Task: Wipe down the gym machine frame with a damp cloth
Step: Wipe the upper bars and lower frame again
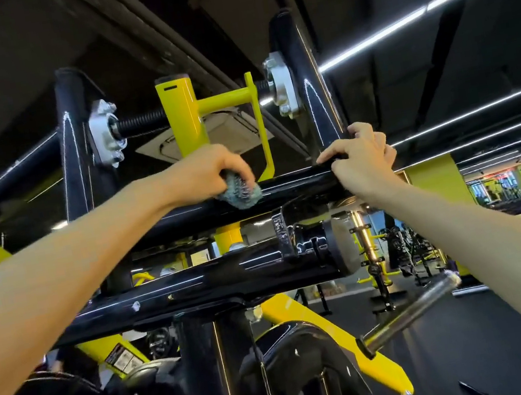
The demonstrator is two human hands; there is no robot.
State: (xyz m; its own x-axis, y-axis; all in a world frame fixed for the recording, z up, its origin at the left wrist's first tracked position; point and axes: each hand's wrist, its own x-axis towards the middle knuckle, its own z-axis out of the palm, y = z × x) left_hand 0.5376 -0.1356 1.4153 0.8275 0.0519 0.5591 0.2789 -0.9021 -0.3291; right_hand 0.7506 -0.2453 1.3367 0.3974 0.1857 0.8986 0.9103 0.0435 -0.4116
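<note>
**Spotter:** What do you have at the far left?

**Operator:** I see a glossy black upright tube (75, 143) of the machine frame, with a silvery bolted flange (103, 134) on it. A dark, ridged threaded rod (141, 119) runs from the flange to a smooth yellow post (182, 117).

**Spotter:** And the cloth?

**Operator:** My left hand (209, 171) has it. The fingers (240, 169) are curled round a fuzzy grey-blue cloth (239, 194), bunched into a wad and pressed on top of the round, shiny black crossbar (294, 182), just below the yellow post.

**Spotter:** Your other hand?

**Operator:** My right hand (362, 158) is further along the same crossbar. Its fingers (378, 141) are wrapped over the bar and the thumb lies along its top, right where the second black upright (313, 90) meets it.

**Spotter:** Anything lower right?

**Operator:** A round, dull steel bar (412, 313) with a black collar pokes out, under my right forearm in the view.
</note>
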